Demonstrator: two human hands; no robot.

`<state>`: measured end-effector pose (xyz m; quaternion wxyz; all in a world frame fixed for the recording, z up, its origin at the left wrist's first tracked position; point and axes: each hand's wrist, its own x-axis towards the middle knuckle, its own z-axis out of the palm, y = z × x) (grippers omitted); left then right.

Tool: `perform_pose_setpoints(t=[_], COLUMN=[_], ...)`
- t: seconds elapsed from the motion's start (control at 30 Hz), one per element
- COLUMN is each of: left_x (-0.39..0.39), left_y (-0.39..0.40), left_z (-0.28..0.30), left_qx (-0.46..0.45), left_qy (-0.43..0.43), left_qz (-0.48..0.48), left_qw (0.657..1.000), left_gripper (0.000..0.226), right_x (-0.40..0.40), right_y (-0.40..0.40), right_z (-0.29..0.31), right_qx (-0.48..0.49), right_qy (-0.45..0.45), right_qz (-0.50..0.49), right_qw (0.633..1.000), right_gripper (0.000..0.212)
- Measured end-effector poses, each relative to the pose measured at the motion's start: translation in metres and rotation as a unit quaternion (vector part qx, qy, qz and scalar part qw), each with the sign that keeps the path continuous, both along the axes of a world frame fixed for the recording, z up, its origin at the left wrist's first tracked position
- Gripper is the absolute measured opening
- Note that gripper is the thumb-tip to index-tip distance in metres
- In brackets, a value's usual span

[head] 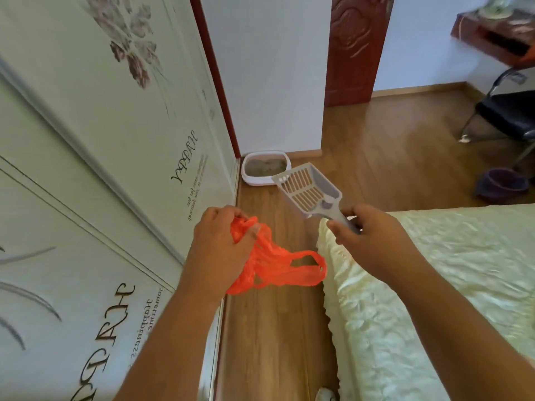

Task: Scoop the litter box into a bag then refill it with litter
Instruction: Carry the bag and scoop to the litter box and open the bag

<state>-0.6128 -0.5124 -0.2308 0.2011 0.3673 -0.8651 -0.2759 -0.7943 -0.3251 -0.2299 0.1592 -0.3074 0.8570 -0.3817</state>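
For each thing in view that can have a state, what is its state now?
left hand: grips the orange bag
orange bag: crumpled, hanging, looks empty
right hand: holds the scoop by its handle
scoop: empty, off the floor
litter box: on the floor in the corner, grey litter inside
door: open

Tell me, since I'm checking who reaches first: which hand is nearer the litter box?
Right, narrowly. The right hand, gripping the litter scoop, is below and right of the litter box. The left hand, gripping the orange plastic bag, sits below it.
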Motion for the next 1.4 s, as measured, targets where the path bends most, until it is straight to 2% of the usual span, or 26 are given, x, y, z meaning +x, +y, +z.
perform_pose_setpoints(t=[0.4, 0.83, 1.13, 1.4], left_x=[-0.096, -0.214, -0.281, -0.366], left_y=[-0.083, -0.274, -0.376, -0.443], left_z=[-0.011, -0.004, -0.006, -0.020], left_qx=[0.005, -0.003, -0.005, -0.010], left_qy=[0.002, 0.026, 0.021, -0.003], left_qz=[-0.001, -0.057, -0.067, -0.027], left_qw=[1.000, 0.998, 0.998, 1.000], left_gripper=[0.021, 0.022, 0.022, 0.024], right_x=[-0.094, -0.183, -0.240, -0.346], right_y=[-0.083, -0.246, -0.339, -0.419], right_z=[0.002, 0.021, 0.006, -0.022], right_qx=[0.023, 0.028, 0.043, 0.038], right_qy=[0.019, 0.059, 0.038, 0.019], right_qz=[0.014, -0.036, -0.042, -0.013], right_qw=[0.999, 0.997, 0.998, 0.999], right_gripper=[0.018, 0.021, 0.022, 0.025])
